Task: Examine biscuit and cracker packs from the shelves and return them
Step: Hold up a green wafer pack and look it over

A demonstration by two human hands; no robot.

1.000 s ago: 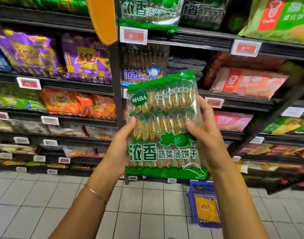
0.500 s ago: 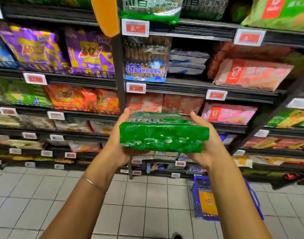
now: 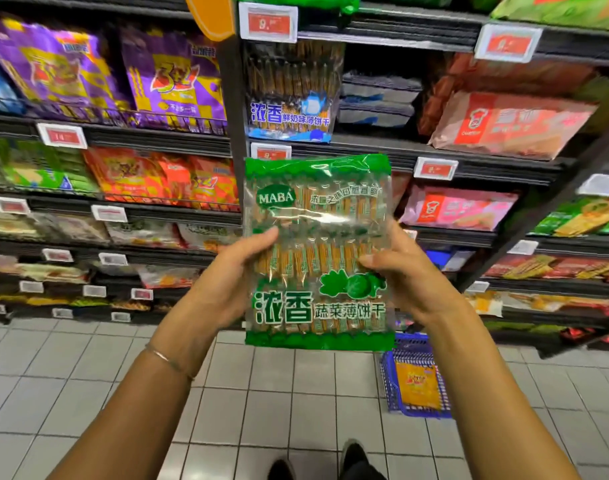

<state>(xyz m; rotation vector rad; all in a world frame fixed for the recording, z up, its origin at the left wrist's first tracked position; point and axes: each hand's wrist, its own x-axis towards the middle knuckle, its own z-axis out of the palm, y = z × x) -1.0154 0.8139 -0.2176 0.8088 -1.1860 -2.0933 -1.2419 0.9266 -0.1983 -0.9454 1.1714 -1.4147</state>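
Observation:
A green and clear MABA biscuit pack [image 3: 317, 216] stands upright in front of me, its printed front facing the camera. My left hand [image 3: 232, 275] grips its left edge, thumb laid on the front. My right hand [image 3: 405, 275] grips the right edge, thumb also on the front. Rows of thin biscuits show through the clear wrap. The pack hangs in the air before the shelves, at about the height of the third shelf.
Shelves full of snack packs fill the view: purple bags [image 3: 171, 81] upper left, a blue-trimmed biscuit pack [image 3: 291, 95] straight above, pink packs [image 3: 504, 123] at right. A blue basket [image 3: 414, 382] sits on the tiled floor at lower right. My shoes [image 3: 358, 459] show below.
The pack was tipped flat with its bottom edge toward me half a second ago; now it is turned upright again with its front facing me.

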